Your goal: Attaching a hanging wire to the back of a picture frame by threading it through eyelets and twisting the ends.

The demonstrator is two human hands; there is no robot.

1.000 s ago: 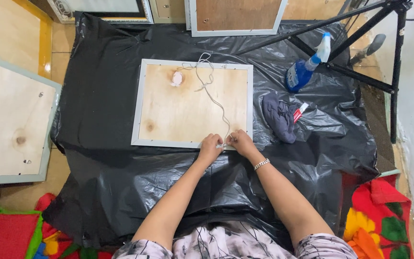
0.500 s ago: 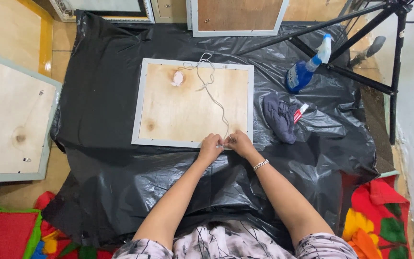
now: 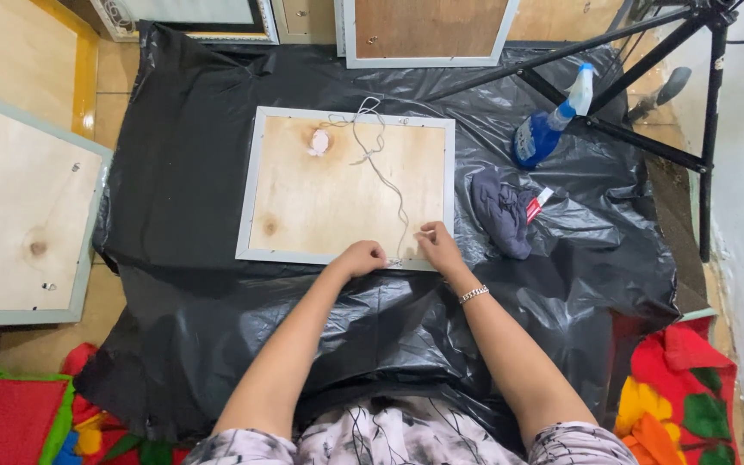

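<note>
A plywood-backed picture frame (image 3: 337, 185) with a pale grey border lies face down on black plastic sheeting (image 3: 208, 284). A thin grey string (image 3: 381, 168) runs from its top edge down to a small metal hanger at the bottom edge. My left hand (image 3: 362, 257) rests curled at that bottom edge, fingertips at the hanger. My right hand (image 3: 437, 245), with a bracelet on the wrist, pinches the lower end of the string just right of it. A pinkish wad (image 3: 319, 143) lies on the wood near the top.
A blue spray bottle (image 3: 546, 127), a dark grey cloth (image 3: 501, 211) and a small red-and-white tube (image 3: 537, 201) lie right of the frame. Black tripod legs (image 3: 647, 138) cross the upper right. Other frames lie at the left (image 3: 10, 215) and top (image 3: 428, 30). Colourful fabric (image 3: 682, 396) sits at the lower right.
Both hands stay at the frame's bottom edge. My right fingers have shifted slightly on the string end; nothing else moved.
</note>
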